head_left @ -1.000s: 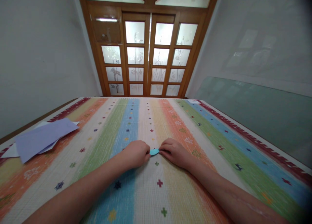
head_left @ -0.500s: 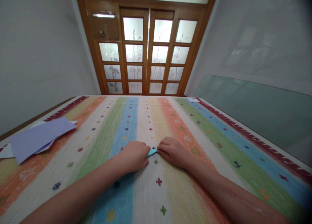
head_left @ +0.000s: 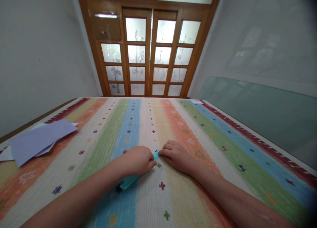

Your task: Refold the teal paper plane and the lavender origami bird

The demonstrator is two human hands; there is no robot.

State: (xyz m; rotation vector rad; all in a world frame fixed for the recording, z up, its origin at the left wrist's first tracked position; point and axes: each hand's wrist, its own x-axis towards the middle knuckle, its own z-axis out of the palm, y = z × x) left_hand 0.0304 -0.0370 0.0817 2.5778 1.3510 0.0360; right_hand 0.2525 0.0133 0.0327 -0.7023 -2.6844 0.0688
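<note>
A long folded strip of light blue paper (head_left: 128, 181) lies on the striped mat (head_left: 188, 188). My left hand (head_left: 137, 160) rests on top of it with fingers curled, pressing it down, and hides its middle. One end shows between my hands, where my right hand (head_left: 176, 155) pinches its tip. The strip's other end sticks out below my left wrist. Both hands sit close together, almost touching, near the middle of the mat.
Several loose sheets of lavender and pale paper (head_left: 37, 140) lie at the mat's left edge. A wooden door with frosted glass panes (head_left: 151, 53) stands beyond the far end. A green glass panel (head_left: 260, 112) leans on the right wall.
My hands have drawn closer together. The blue paper now shows as a longer strip reaching out under my left wrist, with less of it visible between the hands.
</note>
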